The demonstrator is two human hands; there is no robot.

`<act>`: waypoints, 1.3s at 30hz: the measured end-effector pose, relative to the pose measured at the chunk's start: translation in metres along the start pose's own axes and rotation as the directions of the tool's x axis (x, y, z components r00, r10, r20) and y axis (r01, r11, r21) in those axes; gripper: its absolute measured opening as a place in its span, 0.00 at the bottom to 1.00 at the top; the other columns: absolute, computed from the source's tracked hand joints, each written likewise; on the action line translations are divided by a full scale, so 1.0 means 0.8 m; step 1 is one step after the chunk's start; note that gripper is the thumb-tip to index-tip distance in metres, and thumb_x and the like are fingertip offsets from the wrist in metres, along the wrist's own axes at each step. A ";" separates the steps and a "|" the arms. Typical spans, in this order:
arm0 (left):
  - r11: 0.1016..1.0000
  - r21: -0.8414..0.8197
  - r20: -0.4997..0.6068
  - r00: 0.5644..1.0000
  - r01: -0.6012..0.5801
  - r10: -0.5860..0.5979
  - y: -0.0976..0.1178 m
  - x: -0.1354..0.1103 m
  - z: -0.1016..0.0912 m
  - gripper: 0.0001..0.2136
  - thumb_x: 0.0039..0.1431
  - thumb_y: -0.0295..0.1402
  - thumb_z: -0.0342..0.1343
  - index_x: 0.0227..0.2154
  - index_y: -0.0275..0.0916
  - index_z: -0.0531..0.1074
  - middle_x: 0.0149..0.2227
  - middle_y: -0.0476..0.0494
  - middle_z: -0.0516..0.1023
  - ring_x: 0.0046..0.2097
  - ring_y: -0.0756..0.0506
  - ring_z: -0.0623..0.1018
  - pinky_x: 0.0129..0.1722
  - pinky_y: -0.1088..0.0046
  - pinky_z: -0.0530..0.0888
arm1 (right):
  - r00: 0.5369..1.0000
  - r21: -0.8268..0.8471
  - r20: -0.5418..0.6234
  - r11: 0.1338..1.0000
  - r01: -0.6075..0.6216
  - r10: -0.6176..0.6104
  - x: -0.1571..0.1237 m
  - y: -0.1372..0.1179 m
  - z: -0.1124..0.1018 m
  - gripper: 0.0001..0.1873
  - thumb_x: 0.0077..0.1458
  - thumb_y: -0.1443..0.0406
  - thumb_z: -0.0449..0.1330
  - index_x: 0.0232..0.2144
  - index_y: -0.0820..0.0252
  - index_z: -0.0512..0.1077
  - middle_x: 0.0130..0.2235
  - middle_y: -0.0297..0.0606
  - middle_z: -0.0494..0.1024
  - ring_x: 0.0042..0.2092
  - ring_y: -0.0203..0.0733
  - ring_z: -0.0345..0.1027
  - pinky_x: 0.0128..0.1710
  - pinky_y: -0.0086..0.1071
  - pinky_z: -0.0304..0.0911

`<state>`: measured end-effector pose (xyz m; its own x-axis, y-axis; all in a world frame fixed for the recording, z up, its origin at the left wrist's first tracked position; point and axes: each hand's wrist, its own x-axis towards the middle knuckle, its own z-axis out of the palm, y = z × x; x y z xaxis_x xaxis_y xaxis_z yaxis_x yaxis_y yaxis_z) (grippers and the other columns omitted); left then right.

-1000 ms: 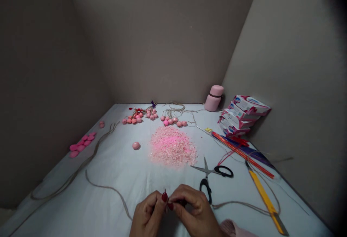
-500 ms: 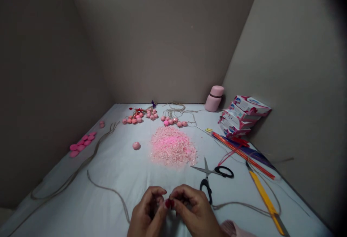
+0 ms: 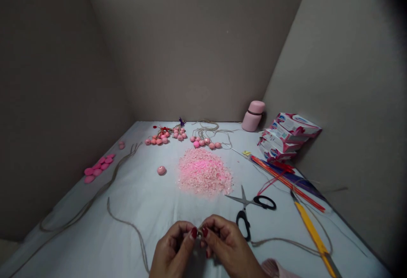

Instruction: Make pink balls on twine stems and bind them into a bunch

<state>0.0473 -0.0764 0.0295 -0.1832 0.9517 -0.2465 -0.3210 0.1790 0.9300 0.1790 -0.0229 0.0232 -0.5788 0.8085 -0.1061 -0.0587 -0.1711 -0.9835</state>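
My left hand and my right hand meet at the near edge of the pale blue table, fingertips pinched together on a small piece of twine between the red-nailed thumbs. One strand of twine trails off to the left of my left hand, another runs off to the right of my right hand. A pile of pink flakes lies just beyond my hands. Black-handled scissors lie open to the right of my right hand.
A lone pink bead sits left of the pile. Strung pink beads lie at the back, pink discs at the left. A pink bottle, stacked boxes, red sticks and a yellow cutter are at the right.
Both hands stay together at the near edge; the fingers shift slightly, working the twine. The left strand of twine has drifted a little toward the hands.
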 end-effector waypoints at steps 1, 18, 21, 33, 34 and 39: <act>1.000 -0.001 0.010 1.000 -0.011 0.011 -0.003 0.001 -0.001 0.13 0.48 0.44 0.61 0.25 0.38 0.73 0.21 0.52 0.73 0.24 0.52 0.70 0.27 0.78 0.66 | 1.000 0.018 0.001 1.000 -0.003 0.003 0.000 0.001 0.000 0.21 0.54 0.49 0.55 0.28 0.64 0.68 0.24 0.33 0.68 0.23 0.29 0.59 0.23 0.24 0.54; 0.991 0.123 0.152 0.987 -0.061 0.042 -0.001 0.001 0.000 0.14 0.52 0.45 0.57 0.24 0.38 0.72 0.24 0.47 0.78 0.30 0.48 0.74 0.32 0.76 0.67 | 0.998 0.055 -0.044 0.998 -0.041 0.043 0.003 0.001 -0.003 0.21 0.50 0.49 0.59 0.25 0.63 0.65 0.21 0.29 0.65 0.21 0.28 0.57 0.22 0.23 0.52; 0.985 0.147 0.188 0.980 -0.088 0.060 0.005 -0.001 0.003 0.14 0.52 0.44 0.57 0.23 0.38 0.74 0.25 0.47 0.80 0.29 0.48 0.74 0.33 0.76 0.68 | 0.998 0.066 -0.053 0.997 -0.035 0.039 0.002 0.002 -0.003 0.20 0.50 0.50 0.59 0.25 0.62 0.65 0.21 0.28 0.64 0.21 0.28 0.56 0.22 0.24 0.53; 0.996 0.092 0.146 0.989 0.019 -0.032 -0.004 0.003 0.005 0.15 0.45 0.46 0.62 0.22 0.37 0.73 0.23 0.47 0.78 0.28 0.49 0.73 0.32 0.74 0.68 | 0.988 0.092 -0.121 0.992 -0.083 0.094 0.003 0.001 -0.001 0.22 0.48 0.48 0.60 0.25 0.62 0.63 0.20 0.26 0.63 0.20 0.28 0.55 0.20 0.23 0.51; 0.997 0.072 0.131 0.990 0.035 -0.045 -0.006 0.004 0.004 0.15 0.44 0.46 0.62 0.22 0.37 0.73 0.21 0.49 0.76 0.27 0.49 0.72 0.31 0.75 0.67 | 0.987 0.087 -0.125 0.992 -0.087 0.097 0.004 0.001 -0.002 0.22 0.48 0.48 0.59 0.25 0.62 0.63 0.20 0.27 0.64 0.19 0.27 0.55 0.20 0.23 0.50; 0.997 0.048 -0.016 0.998 0.065 -0.064 -0.019 0.009 -0.007 0.17 0.43 0.47 0.63 0.24 0.36 0.73 0.17 0.56 0.65 0.21 0.55 0.61 0.22 0.81 0.57 | 0.986 -0.024 -0.164 0.999 -0.034 0.030 0.003 0.000 -0.004 0.22 0.51 0.47 0.57 0.28 0.62 0.66 0.23 0.30 0.66 0.21 0.29 0.56 0.21 0.24 0.51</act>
<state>0.0457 -0.0741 0.0120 -0.1770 0.9342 -0.3097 -0.2873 0.2519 0.9241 0.1800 -0.0194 0.0225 -0.4387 0.8846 -0.1579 -0.0191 -0.1848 -0.9826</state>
